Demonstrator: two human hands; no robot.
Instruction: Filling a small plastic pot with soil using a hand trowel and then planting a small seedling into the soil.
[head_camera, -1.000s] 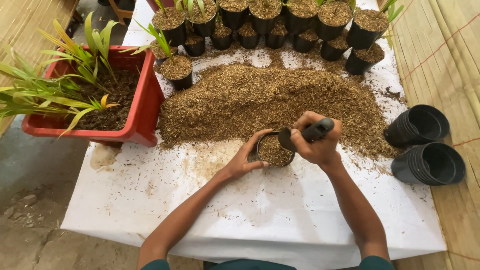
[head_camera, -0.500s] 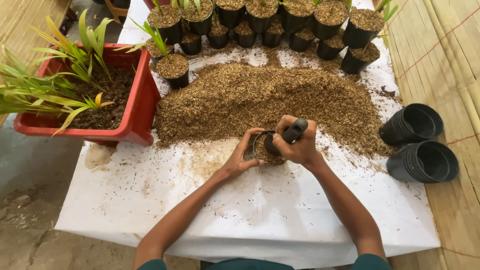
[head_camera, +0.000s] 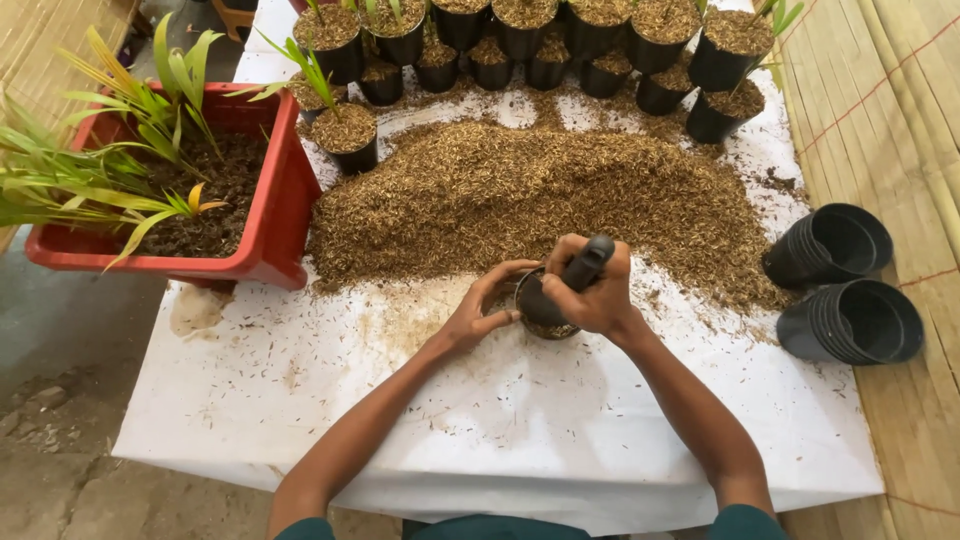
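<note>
A small black pot (head_camera: 540, 322) stands on the white cloth (head_camera: 520, 410) at the near edge of a big heap of brown husk (head_camera: 530, 195). My left hand (head_camera: 482, 308) wraps around the pot's left side. My right hand (head_camera: 598, 288) grips the black handle of a small scoop (head_camera: 572, 277). The scoop's blade is down inside the pot, covering most of the husk in it.
A red tub (head_camera: 265, 215) of dark soil and green seedlings (head_camera: 110, 170) sits at the left. Several husk-filled black pots (head_camera: 520, 35) line the far edge. Two stacks of empty black pots (head_camera: 845, 285) lie on their sides at the right, by a bamboo mat (head_camera: 900, 120).
My right hand has swung the scoop from above the pot's right rim down into the pot. My left hand has closed tighter around the pot.
</note>
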